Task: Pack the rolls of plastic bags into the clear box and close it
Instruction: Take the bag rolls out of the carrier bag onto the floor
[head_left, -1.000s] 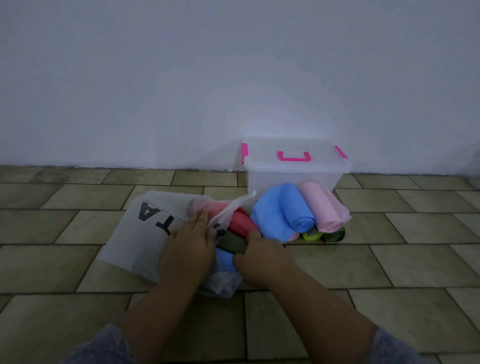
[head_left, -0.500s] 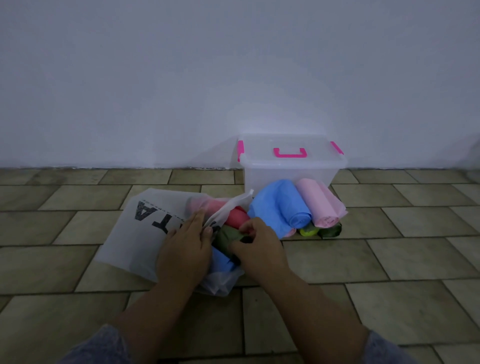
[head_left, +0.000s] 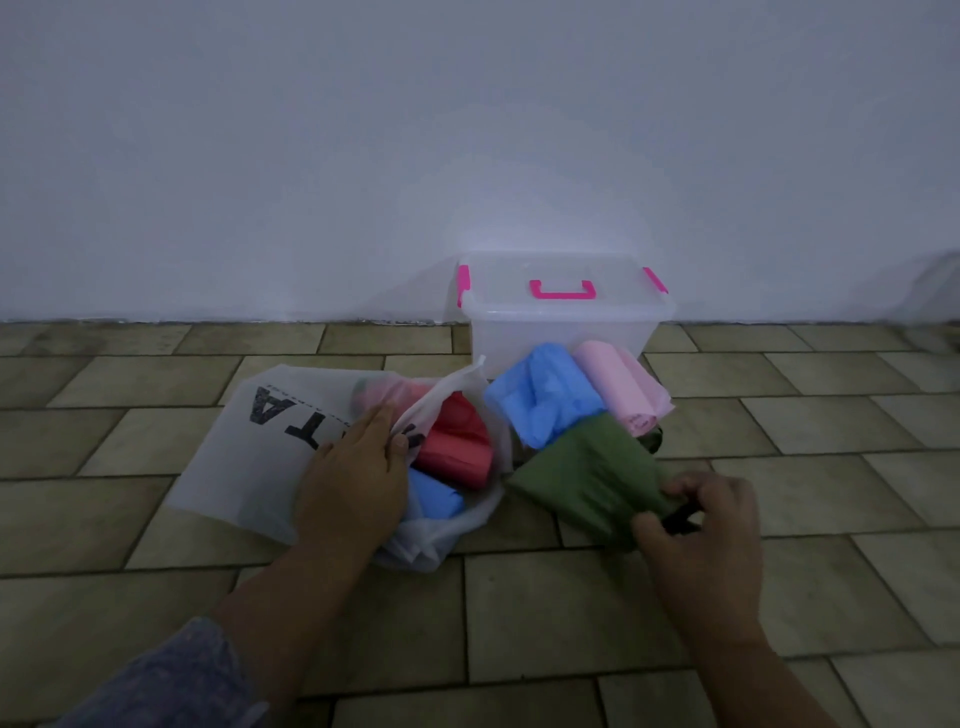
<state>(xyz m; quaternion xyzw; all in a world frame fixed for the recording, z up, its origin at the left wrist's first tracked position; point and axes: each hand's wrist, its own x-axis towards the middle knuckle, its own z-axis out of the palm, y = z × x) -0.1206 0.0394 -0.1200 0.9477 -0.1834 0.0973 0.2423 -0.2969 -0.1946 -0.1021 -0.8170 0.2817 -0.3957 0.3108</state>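
A clear box (head_left: 566, 332) with a pink handle and pink latches stands shut against the wall. In front of it lie a blue roll (head_left: 545, 402) and a pink roll (head_left: 621, 384). My right hand (head_left: 698, 535) grips the near end of a dark green roll (head_left: 589, 470), now outside the bag and right of it. My left hand (head_left: 356, 478) presses on a white carrier bag (head_left: 260, 457) and pinches its mouth. Inside the bag's mouth show a red roll (head_left: 457, 447) and another blue roll (head_left: 434, 499).
The floor is brown tile (head_left: 831, 467), meeting a plain white wall (head_left: 467, 156) just behind the box. A dark small roll end (head_left: 653, 442) peeks out behind the green roll, below the pink one.
My right hand has pulled the dark green roll out of the carrier bag and moved it rightward onto the floor. My left hand has stayed on the bag.
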